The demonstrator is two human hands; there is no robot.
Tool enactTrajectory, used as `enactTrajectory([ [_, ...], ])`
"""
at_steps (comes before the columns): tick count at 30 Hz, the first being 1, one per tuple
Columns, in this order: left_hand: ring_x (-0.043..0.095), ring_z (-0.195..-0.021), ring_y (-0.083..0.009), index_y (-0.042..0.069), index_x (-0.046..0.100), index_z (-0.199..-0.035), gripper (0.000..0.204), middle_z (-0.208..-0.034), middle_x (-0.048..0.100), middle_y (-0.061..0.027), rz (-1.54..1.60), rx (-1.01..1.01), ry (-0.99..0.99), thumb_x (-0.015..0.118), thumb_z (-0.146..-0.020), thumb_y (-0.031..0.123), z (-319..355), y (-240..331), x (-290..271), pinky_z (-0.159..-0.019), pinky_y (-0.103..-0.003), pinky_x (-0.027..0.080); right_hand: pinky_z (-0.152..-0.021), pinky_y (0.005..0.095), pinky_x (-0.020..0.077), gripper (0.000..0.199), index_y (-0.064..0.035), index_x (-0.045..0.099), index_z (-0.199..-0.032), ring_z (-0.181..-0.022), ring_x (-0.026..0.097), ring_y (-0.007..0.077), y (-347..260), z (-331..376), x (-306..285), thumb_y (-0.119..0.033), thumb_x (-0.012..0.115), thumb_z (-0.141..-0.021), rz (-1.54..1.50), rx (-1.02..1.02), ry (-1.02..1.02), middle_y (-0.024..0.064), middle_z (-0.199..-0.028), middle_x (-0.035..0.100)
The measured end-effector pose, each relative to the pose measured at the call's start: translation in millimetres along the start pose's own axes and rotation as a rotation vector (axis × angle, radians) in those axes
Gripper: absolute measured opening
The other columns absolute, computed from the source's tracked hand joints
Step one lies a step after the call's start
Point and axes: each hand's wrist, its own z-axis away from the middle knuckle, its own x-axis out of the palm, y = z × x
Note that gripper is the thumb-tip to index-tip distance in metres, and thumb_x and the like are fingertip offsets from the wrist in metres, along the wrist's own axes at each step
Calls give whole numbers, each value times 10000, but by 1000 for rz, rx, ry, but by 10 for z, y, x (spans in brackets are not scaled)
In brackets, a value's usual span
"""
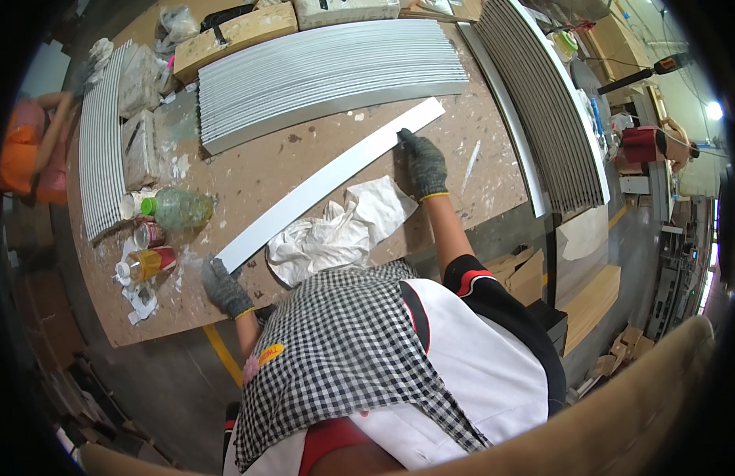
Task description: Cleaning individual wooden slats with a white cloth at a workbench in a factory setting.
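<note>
A long flat white strip runs diagonally over the brown worktable, its far end up to the right. My left hand, in a dark grey knit glove, is closed on the strip's near left end. In a matching glove, my right hand grips the strip's lower edge close to the far right end. Under the strip, nearest to me, lies a crumpled white cloth. Behind it sits a wide stack of similar strips, packed edge to edge.
At left stand a green-capped bottle, a bottle of yellow liquid and a can. More stacked strips line the left edge; darker ones fill the right. Other people, one in orange, are at both sides.
</note>
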Motion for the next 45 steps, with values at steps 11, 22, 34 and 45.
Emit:
enactTrajectory([
  [11,638,-891,-248,-50,545,-1223,396,-1124,581,-149,3,1,-27,554,-975,258,15,40,13,-579,-325,606,-934,351,490,306,-178,675,-1185,-1067,638,275,505,-331,1,-126,588,-896,-2,59,113,107,-1139,675],
  [22,638,-896,-242,-47,535,-1231,398,-1125,583,-147,42,-20,-13,561,-973,255,36,69,17,-586,-319,609,-900,404,491,311,-219,664,-1197,-1020,630,325,426,-348,-18,-153,536,-921,24,16,81,134,-1098,667],
  [34,639,-910,-253,-40,536,-1236,395,-1125,587,-151,76,-42,-10,558,-972,253,14,41,9,-607,-326,612,-904,406,492,301,-220,667,-1190,-1038,628,316,408,-339,6,-167,533,-927,28,34,89,130,-1110,667],
  [45,627,-948,-268,-49,521,-1252,414,-1171,559,-164,88,-39,-11,558,-973,254,24,18,10,-619,-343,619,-935,360,488,313,-183,674,-1184,-1067,634,288,370,-362,-66,-110,569,-898,36,88,67,114,-1142,672],
])
